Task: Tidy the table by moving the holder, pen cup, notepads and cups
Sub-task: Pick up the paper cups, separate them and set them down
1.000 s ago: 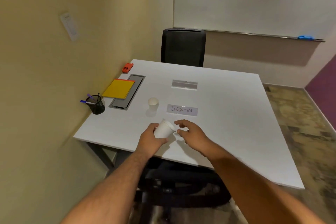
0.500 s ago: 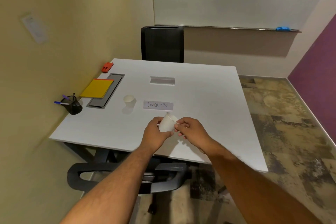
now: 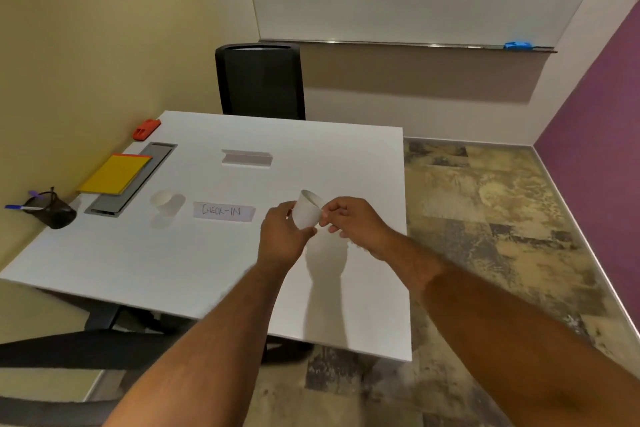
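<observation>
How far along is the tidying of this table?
Early, it seems. Both hands, left hand and right hand, hold one white cup above the table. The second cup, yellow notepad, pen cup and clear holder lie scattered.

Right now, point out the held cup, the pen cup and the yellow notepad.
held cup (image 3: 306, 213), head view, on its side wall.
pen cup (image 3: 59, 215), head view, on its dark body.
yellow notepad (image 3: 116, 173), head view, middle of its cover.

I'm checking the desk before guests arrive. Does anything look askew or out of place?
The yellow notepad lies partly over the grey cable hatch, covering some of it. The black pen cup sits right at the table's left edge, leaning. Nothing looks spilled or damaged.
</observation>
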### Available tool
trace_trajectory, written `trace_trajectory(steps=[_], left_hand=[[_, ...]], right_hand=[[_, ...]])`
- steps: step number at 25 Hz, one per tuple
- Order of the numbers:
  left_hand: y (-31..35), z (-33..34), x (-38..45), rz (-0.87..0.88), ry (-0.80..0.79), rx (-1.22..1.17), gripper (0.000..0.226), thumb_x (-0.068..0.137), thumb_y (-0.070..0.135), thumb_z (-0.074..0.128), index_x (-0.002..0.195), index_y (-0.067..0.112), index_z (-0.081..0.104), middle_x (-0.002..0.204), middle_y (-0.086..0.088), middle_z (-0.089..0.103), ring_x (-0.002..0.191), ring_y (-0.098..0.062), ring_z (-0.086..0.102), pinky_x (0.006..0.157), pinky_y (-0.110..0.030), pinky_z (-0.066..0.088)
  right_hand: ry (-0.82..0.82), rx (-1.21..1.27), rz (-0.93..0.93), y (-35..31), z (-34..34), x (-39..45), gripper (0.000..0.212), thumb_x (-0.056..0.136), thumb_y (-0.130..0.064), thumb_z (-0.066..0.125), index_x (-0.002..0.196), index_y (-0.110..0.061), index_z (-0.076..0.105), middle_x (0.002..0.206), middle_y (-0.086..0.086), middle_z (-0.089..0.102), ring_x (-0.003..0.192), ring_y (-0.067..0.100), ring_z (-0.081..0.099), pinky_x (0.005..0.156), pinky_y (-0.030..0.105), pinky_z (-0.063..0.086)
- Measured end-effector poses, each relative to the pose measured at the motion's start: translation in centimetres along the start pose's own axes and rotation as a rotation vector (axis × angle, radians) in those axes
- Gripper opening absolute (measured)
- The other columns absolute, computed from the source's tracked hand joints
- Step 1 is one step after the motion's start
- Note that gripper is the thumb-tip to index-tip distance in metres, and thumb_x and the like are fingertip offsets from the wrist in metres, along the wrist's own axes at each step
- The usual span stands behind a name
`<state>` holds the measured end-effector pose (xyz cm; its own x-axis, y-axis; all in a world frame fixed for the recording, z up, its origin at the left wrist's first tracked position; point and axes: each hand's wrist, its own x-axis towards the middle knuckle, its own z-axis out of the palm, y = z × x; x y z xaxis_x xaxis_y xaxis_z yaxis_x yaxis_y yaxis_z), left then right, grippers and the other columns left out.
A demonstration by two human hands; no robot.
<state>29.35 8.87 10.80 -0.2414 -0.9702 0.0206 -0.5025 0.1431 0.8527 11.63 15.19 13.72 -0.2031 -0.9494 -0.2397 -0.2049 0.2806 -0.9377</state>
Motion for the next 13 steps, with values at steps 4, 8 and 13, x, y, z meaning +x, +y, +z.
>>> trace_trajectory(steps=[4,8,13], left_hand=[[1.1,3.4,3.0,0.023,0.035,-0.002,0.06,0.076,0.029,0.084,0.13,0.021,0.061,0.119,0.004,0.067,0.104,-0.02,0.065,0.089,-0.04,0.055],[1.8,5.7,7.0,0.049,0.006,-0.071,0.051,0.075,0.032,0.085,0.121,0.03,0.063,0.114,0.015,0.069,0.099,-0.006,0.065,0.084,-0.03,0.055],[3.0,8.8,12.2,0.03,-0.045,-0.077,0.05,0.072,0.025,0.089,0.11,0.042,0.06,0.104,0.029,0.068,0.095,0.011,0.061,0.077,-0.02,0.047]], right_hand=[[0.028,0.068,-0.013,0.6,-3.4,3.7,0.015,0.1,-0.026,0.07,0.108,-0.013,0.075,0.099,0.004,0.082,0.083,0.014,0.072,0.078,0.031,0.054],[0.072,0.083,-0.039,0.9,-6.0,7.1,0.012,0.101,-0.028,0.068,0.107,-0.021,0.075,0.095,-0.003,0.081,0.082,0.013,0.074,0.078,0.031,0.056],[0.1,0.103,-0.011,1.8,-10.3,11.5,0.011,0.101,-0.033,0.069,0.107,-0.027,0.075,0.092,-0.004,0.082,0.077,0.009,0.075,0.074,0.028,0.057]])
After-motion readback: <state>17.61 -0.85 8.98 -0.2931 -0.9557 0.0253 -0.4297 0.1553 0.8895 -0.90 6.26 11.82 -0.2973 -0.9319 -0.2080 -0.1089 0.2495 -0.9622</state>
